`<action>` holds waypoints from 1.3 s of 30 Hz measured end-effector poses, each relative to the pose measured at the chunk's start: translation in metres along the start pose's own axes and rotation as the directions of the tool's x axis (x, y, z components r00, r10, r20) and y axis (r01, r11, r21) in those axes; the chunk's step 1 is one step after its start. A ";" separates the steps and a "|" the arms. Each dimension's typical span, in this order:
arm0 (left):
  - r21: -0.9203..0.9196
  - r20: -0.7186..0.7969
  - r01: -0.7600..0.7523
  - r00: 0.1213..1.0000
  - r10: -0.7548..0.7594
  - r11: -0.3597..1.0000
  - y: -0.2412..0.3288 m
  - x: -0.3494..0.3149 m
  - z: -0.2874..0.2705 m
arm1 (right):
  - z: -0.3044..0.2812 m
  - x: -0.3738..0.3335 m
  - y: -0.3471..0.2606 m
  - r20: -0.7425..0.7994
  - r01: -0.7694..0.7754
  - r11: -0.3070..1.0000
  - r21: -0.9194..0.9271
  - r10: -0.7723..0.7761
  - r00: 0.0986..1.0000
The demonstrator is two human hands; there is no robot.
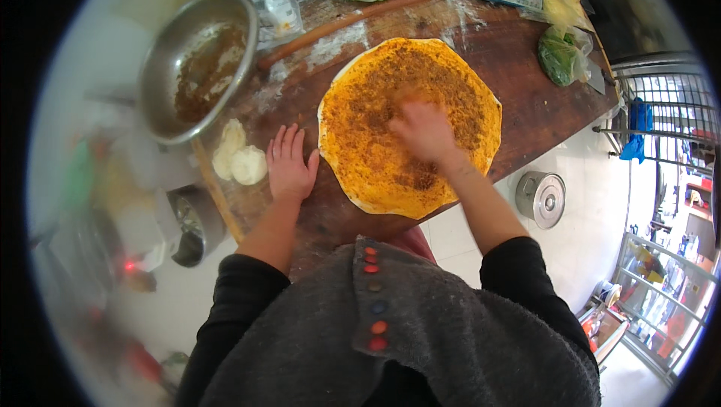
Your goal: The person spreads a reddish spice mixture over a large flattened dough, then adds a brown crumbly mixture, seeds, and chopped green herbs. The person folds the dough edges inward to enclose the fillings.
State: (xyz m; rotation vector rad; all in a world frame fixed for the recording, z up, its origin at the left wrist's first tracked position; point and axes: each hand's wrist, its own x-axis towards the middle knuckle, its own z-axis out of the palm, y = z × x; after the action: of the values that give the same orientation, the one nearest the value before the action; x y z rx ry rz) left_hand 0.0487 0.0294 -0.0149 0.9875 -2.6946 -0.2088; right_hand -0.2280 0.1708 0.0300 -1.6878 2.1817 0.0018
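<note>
Touching spice-coated dough sheet (pixel 362 133) mid-frame: person's right hand (pixel 423 131), fingers blurred, hold unclear. Left hand (pixel 291 167) flat, spread, empty on counter (pixel 537 118) beside sheet, likely bracing; rolling pin (pixel 353 25) upper centre, seemingly leaving room.

The dough sheet (pixel 369 140) is orange-yellow, mottled brown, edged white.
</note>
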 end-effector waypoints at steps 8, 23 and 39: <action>0.006 -0.012 -0.010 1.000 0.010 1.000 -0.001 -0.002 0.002 | 0.034 -0.017 0.045 -0.184 -0.275 0.947 -0.167 0.244 0.952; 0.046 0.069 0.027 0.997 -0.030 0.999 0.000 -0.002 0.004 | 0.060 -0.093 0.028 -0.373 -0.351 0.934 -0.061 0.305 0.876; 0.025 0.033 0.006 0.999 -0.007 1.000 0.003 0.002 -0.003 | 0.020 0.059 0.113 -0.346 -0.427 0.903 0.036 0.412 0.843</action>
State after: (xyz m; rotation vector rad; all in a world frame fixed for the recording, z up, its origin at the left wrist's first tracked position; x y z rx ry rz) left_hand 0.0460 0.0300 -0.0109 1.0088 -2.7302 -0.1948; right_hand -0.3400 0.1521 -0.0318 -1.2637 2.7992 -0.1434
